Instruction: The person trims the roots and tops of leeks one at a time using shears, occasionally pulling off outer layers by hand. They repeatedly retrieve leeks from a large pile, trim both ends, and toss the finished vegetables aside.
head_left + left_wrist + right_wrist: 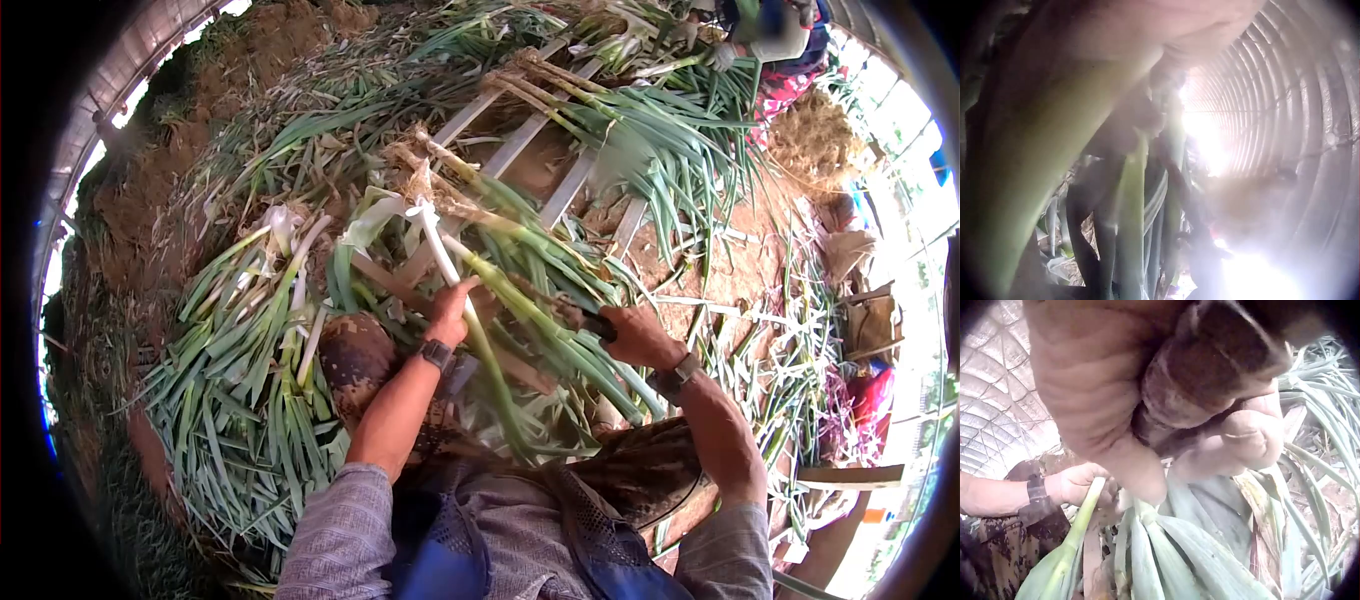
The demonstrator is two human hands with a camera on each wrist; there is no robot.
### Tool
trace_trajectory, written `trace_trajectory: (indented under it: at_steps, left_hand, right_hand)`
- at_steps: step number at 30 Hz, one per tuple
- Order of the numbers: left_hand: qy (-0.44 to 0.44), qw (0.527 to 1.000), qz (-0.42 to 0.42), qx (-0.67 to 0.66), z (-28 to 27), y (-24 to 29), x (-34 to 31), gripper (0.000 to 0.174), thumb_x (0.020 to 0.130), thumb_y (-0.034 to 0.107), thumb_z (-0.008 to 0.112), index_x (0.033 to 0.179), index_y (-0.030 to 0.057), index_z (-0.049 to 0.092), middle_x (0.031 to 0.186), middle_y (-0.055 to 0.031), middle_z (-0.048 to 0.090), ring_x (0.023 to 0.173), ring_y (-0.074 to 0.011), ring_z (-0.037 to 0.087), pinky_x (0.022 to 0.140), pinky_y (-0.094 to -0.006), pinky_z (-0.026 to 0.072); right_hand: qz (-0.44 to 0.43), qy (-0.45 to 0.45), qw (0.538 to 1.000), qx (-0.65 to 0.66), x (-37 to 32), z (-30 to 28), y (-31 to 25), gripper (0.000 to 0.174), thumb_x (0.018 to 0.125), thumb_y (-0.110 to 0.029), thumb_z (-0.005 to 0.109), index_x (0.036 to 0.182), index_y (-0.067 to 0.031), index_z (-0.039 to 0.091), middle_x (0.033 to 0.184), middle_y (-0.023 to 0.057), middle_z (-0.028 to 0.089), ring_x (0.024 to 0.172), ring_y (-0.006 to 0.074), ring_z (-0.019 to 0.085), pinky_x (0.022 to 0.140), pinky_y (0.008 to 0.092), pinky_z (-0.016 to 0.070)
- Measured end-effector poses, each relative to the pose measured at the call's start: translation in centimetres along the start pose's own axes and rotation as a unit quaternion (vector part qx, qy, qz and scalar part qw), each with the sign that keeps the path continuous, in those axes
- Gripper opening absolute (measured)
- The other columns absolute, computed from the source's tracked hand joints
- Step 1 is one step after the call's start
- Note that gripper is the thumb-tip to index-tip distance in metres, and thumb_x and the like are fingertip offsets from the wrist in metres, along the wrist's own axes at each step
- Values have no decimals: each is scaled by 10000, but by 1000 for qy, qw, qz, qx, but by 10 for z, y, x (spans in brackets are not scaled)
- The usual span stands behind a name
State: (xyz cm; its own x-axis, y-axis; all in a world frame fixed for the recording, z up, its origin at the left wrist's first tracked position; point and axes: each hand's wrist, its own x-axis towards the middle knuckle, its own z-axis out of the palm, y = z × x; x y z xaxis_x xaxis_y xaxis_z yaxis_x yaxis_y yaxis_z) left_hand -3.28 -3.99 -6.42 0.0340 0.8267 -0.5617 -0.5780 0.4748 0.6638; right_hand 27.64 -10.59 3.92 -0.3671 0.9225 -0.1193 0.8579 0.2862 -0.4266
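A long green onion (437, 248) with a white, peeled-looking stem slants across the person's front, roots upward. My left hand (450, 315) grips its stem below the white part; close up in the left wrist view, the pale green stem (1054, 162) runs under the fingers. My right hand (642, 338) holds a tool by a thick dark handle (1210, 369), its fingers wrapped around. From that fist a narrow dark strip points toward other green onions (520, 300), which lie beside the held one with roots still soil-brown. The leaves partly hide the strip.
A pile of green onions (260, 350) lies to the left of the person's knee. More unpeeled ones (640, 130) lie across pale slats (520, 140) ahead. Another person's gloved hand (722, 56) works at the top right. Loose leaves litter the soil.
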Motion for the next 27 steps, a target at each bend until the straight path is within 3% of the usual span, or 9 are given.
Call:
trace_trajectory:
  at_steps: [1, 4, 7, 13, 15, 16, 21, 24, 27]
  left_hand:
    - [-15, 1000, -8, -6, 2, 3, -3, 191, 843, 129, 703, 1001, 64, 618, 921, -97, 688, 782, -255, 703, 573, -440, 592]
    - [-31, 999, 4, -6, 0, 1, -2, 199, 844, 140, 705, 1002, 56, 617, 919, -98, 686, 811, -261, 707, 573, -438, 595]
    - [-37, 999, 12, -17, -4, -4, 2, 187, 847, 147, 701, 986, 54, 617, 879, -82, 678, 796, -257, 707, 565, -434, 590]
    - [-58, 997, -38, 36, -7, -2, 12, 164, 866, 187, 681, 959, 63, 626, 769, -65, 663, 745, -242, 710, 545, -406, 576]
    - [-73, 996, -41, 0, 0, -1, 6, 156, 878, 186, 665, 964, 63, 620, 792, -73, 669, 766, -253, 713, 550, -434, 580]
    - [-77, 997, -30, 7, 2, -1, 2, 245, 860, 184, 683, 1039, 44, 591, 885, -96, 674, 774, -254, 708, 564, -405, 572]
    - [-45, 999, 14, -16, 1, -8, 4, 228, 883, 145, 650, 1064, 21, 586, 962, -114, 682, 802, -269, 710, 603, -423, 584]
    - [-32, 999, 16, 9, 2, -6, 5, 182, 894, 148, 635, 1034, 48, 578, 1009, -129, 681, 883, -288, 703, 663, -442, 587]
    - [-94, 994, -45, 30, 5, 5, -3, 192, 905, 191, 624, 1028, 47, 589, 982, -115, 693, 886, -274, 705, 646, -406, 570]
  right_hand:
    - [0, -1, 1000, 0, -1, -5, 0, 179, 730, -158, 648, 878, -59, 629, 702, 178, 625, 685, 380, 623, 613, 476, 472]
    - [51, -115, 992, -16, -15, -37, -7, 235, 718, -189, 682, 907, -55, 639, 718, 176, 626, 694, 375, 618, 630, 453, 475]
    - [63, -137, 989, -6, -41, -50, 8, 268, 716, -197, 695, 935, -52, 645, 740, 169, 634, 718, 363, 626, 650, 442, 480]
    - [60, -139, 988, 17, -64, -40, 16, 295, 738, -201, 702, 994, -60, 656, 776, 155, 653, 745, 342, 640, 673, 425, 490]
    - [46, -113, 992, 34, -58, -31, 21, 294, 739, -205, 701, 993, -63, 657, 776, 155, 654, 747, 346, 641, 678, 428, 493]
    - [30, -85, 995, 50, -54, -27, 22, 293, 741, -209, 700, 992, -65, 659, 776, 156, 656, 749, 349, 642, 682, 431, 495]
    - [8, -70, 997, 23, -19, -11, 8, 268, 729, -210, 684, 947, -59, 647, 749, 172, 644, 722, 375, 632, 666, 461, 494]
    - [-34, -22, 998, -38, 0, -5, -1, 161, 705, -107, 601, 854, -51, 630, 734, 184, 636, 701, 378, 630, 607, 464, 493]
    - [-31, -32, 999, -29, 12, -11, -13, 148, 714, -115, 603, 843, -50, 635, 733, 178, 638, 690, 370, 630, 597, 457, 497]
